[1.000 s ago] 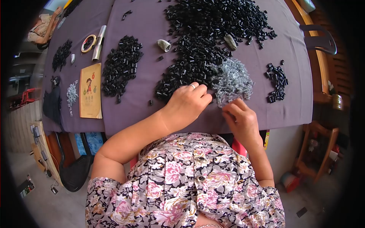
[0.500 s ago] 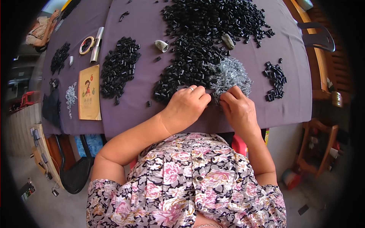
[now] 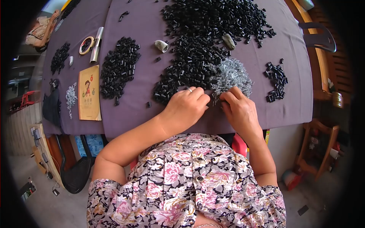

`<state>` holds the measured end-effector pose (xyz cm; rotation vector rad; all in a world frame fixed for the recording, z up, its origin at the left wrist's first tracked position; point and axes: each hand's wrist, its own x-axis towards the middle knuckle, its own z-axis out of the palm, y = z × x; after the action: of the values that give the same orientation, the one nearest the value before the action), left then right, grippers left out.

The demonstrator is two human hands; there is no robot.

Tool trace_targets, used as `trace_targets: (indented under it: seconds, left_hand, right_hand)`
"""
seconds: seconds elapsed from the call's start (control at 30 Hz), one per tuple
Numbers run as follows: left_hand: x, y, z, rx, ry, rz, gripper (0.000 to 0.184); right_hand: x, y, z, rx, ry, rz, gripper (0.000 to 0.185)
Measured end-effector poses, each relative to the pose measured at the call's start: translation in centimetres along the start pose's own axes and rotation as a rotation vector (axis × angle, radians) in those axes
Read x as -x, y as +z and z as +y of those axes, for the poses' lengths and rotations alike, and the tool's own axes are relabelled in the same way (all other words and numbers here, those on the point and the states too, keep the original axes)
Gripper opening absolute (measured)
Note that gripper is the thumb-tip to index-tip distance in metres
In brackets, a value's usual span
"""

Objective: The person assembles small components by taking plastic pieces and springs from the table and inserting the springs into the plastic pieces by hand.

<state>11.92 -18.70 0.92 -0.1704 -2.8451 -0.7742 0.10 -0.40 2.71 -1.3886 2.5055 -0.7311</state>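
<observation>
My left hand (image 3: 188,107) is closed, fingers curled, at the near edge of a large pile of black plastic pieces (image 3: 184,78). A bit of something dark shows by its fingertips, too small to name. A ring sits on one finger. My right hand (image 3: 242,110) pinches at the near edge of a heap of small metal springs (image 3: 232,76); what lies between its fingertips is hidden. The two hands are a short gap apart, above the cloth-covered table (image 3: 213,123).
A second heap of black pieces (image 3: 119,68) lies left, a smaller one (image 3: 276,81) right. Two grey stone-like objects, one an open hollow shell (image 3: 161,46), rest by the main pile. At left are a booklet (image 3: 89,93), a tape roll (image 3: 86,45) and a silvery roll (image 3: 97,45).
Both hands stay close to the same spots, their fingers shifting only slightly. The right hand's fingertips remain at the spring heap. The piles look unchanged.
</observation>
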Motion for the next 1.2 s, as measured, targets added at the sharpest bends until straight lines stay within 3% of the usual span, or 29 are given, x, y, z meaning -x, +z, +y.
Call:
trace_targets:
  seconds: [0.07, 0.17, 0.2, 0.3, 0.4, 0.5, 0.7, 0.93, 1.2]
  left_hand:
    - [0.4, -1.2, 0.4, 0.043, -0.025, 0.032, 0.017]
    - [1.1, -2.6, 0.9, 0.556, -0.337, -0.052, 0.014]
    - [1.4, -3.0, 1.0, 0.855, -0.505, -0.104, 0.014]
    - [2.0, -3.3, 0.8, 1.298, -0.651, -0.109, 0.013]
    - [2.1, -3.4, 0.7, 1.33, -0.657, -0.11, 0.014]
    - [2.2, -3.5, 0.8, 1.347, -0.667, -0.087, 0.014]
    - [2.6, -2.0, 1.0, 1.311, -0.67, 0.025, 0.017]
    - [2.6, -1.2, 1.3, 1.326, -0.655, 0.136, 0.018]
    - [2.4, -2.5, 1.7, 1.33, -0.697, 0.028, 0.018]
  right_hand:
    - [0.1, 0.0, 0.1, -0.019, -0.012, 0.009, 0.014]
    - [0.2, 0.0, 0.2, -0.015, -0.021, 0.008, 0.014]
    - [0.1, 0.0, 0.1, -0.009, -0.026, 0.004, 0.013]
    - [0.0, -0.1, 0.0, 0.05, -0.013, -0.013, 0.013]
    - [-0.3, -0.1, 0.4, 0.139, -0.043, -0.065, 0.013]
    - [-0.1, -0.3, 0.3, 0.003, 0.005, -0.012, 0.013]
    - [0.3, -0.5, -2.0, -0.559, 0.013, -0.012, 0.015]
    - [-0.1, 1.1, -3.2, -0.665, 0.002, 0.04, 0.015]
    - [-0.3, 0.8, -3.5, -0.57, -0.073, 0.083, 0.018]
